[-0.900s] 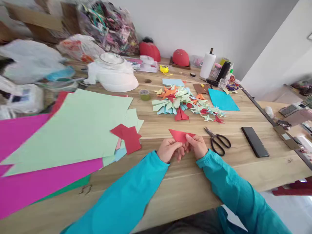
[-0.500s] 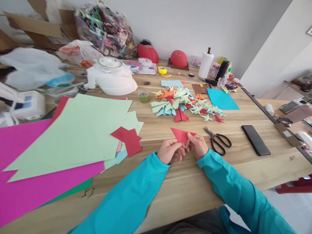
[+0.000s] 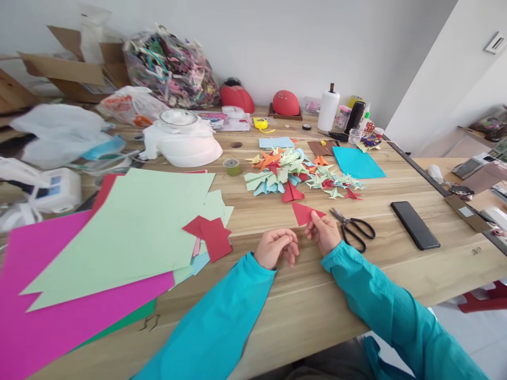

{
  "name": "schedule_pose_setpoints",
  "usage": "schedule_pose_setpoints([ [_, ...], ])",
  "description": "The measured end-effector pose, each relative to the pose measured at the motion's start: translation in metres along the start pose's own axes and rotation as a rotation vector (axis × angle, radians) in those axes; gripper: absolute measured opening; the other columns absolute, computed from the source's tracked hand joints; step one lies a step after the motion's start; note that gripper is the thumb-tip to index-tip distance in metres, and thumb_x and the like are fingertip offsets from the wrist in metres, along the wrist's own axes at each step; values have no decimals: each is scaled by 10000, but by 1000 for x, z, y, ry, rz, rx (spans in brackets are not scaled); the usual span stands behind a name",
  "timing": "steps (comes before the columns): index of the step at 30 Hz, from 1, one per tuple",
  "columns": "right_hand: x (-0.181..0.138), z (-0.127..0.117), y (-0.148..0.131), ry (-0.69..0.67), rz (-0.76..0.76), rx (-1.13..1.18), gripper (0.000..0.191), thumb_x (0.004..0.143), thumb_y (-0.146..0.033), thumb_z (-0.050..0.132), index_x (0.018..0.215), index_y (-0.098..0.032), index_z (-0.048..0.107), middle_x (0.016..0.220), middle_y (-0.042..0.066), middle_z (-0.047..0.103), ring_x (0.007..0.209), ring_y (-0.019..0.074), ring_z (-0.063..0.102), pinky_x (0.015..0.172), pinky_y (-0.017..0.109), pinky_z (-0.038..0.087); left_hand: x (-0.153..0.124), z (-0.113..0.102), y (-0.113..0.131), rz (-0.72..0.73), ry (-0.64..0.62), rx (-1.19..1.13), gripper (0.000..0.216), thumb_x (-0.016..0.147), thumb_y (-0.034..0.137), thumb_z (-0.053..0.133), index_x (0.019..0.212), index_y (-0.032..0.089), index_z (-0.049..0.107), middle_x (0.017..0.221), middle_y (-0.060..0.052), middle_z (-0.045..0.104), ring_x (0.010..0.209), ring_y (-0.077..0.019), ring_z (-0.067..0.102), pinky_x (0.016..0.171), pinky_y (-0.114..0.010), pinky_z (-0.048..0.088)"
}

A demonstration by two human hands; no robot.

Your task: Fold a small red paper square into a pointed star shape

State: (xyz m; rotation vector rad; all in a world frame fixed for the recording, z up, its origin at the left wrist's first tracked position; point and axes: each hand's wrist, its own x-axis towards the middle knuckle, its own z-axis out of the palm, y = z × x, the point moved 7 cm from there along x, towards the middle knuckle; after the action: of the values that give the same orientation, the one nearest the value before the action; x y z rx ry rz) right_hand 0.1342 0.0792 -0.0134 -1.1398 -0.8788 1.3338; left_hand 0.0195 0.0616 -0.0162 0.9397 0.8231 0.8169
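Observation:
My right hand (image 3: 324, 232) pinches a folded red paper triangle (image 3: 304, 214) between thumb and fingers, a little above the wooden table. My left hand (image 3: 276, 247) is to the left of it, loosely curled with the fingers apart and nothing in it. Just right of my right hand lie black-handled scissors (image 3: 353, 228), blades pointing away to the left. Beyond the triangle is a heap of small folded paper pieces (image 3: 293, 168) in green, orange, red and blue. Red paper scraps (image 3: 212, 236) lie left of my left hand, overlapping a stack of light green sheets (image 3: 138, 227).
A black phone (image 3: 415, 225) lies to the right. At the back stand a white bottle (image 3: 328, 110), red domes (image 3: 285, 103) and a bag of coloured scraps (image 3: 170, 68). A turquoise sheet (image 3: 358, 162) and a tape roll (image 3: 232, 167) flank the heap. Magenta sheets (image 3: 51, 338) reach the left front.
My left hand has let go of the red paper triangle. My right hand has carried it slightly right, away from my left hand. The view has shifted a little.

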Motion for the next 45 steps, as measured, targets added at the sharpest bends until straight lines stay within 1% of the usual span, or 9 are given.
schedule_pose_setpoints([
  [5, -12, 8, -27, -54, -389, -577, 397, 786, -458, 455, 564, -151, 573, 483, 16, 532, 450, 104, 493, 470, 231, 389, 2, -14, 11, 167, 177, -110, 249, 618, 295, 626, 789, 137, 539, 643, -17, 624, 489, -124, 571, 436, -251, 467],
  [9, -30, 23, -41, -101, -778, -956, 346, 829, -379, 427, 605, -161, 576, 571, 35, 546, 530, 109, 486, 517, 225, 377, 2, -21, 16, 249, 280, -125, 279, 590, 325, 683, 675, 150, 483, 647, 13, 588, 481, -81, 527, 389, -183, 387],
  [16, -42, 37, -32, -203, -1000, -1272, 344, 848, -331, 407, 608, -167, 591, 578, 40, 550, 539, 107, 478, 540, 222, 349, 3, -23, 12, 228, 295, -82, 317, 578, 380, 694, 640, 139, 498, 660, 3, 583, 584, -112, 552, 507, -234, 469],
  [19, -45, 38, -34, -245, -951, -1247, 347, 795, -425, 466, 594, -166, 577, 561, 36, 538, 526, 114, 463, 520, 235, 327, 3, -27, 14, 233, 310, -39, 307, 582, 376, 691, 663, 136, 518, 701, -14, 601, 606, -120, 561, 529, -241, 478],
  [22, -45, 35, -37, -303, -791, -1099, 364, 756, -499, 480, 618, -173, 566, 556, 23, 519, 537, 120, 456, 520, 240, 320, 1, -27, 19, 243, 304, 20, 287, 598, 367, 681, 681, 135, 535, 731, -19, 614, 584, -105, 553, 552, -244, 482],
  [27, -26, 14, -35, -129, -434, -699, 368, 789, -461, 445, 584, -169, 534, 509, -18, 464, 495, 94, 397, 489, 228, 306, -4, -11, 29, 266, 191, 154, 262, 553, 312, 715, 607, 129, 535, 802, -41, 630, 629, -113, 552, 533, -225, 474],
  [30, -18, 12, -29, -153, -307, -497, 345, 740, -468, 515, 586, -160, 537, 517, -21, 481, 505, 92, 410, 495, 225, 324, -5, -1, 28, 244, 108, 165, 261, 549, 310, 715, 596, 131, 530, 793, -47, 629, 597, -114, 542, 481, -233, 470],
  [35, -16, 15, -26, -204, -233, -362, 302, 682, -436, 594, 581, -156, 548, 531, -15, 519, 520, 97, 444, 519, 232, 355, -5, 1, 27, 236, 95, 178, 257, 557, 306, 712, 592, 130, 528, 740, -38, 617, 536, -97, 527, 466, -240, 476],
  [45, -12, 11, -27, -151, -189, -271, 303, 676, -441, 595, 582, -158, 543, 535, -1, 561, 489, 96, 481, 500, 235, 394, -5, -9, 25, 192, 192, 143, 294, 552, 343, 711, 692, 125, 573, 690, -25, 614, 538, -115, 552, 447, -243, 489],
])
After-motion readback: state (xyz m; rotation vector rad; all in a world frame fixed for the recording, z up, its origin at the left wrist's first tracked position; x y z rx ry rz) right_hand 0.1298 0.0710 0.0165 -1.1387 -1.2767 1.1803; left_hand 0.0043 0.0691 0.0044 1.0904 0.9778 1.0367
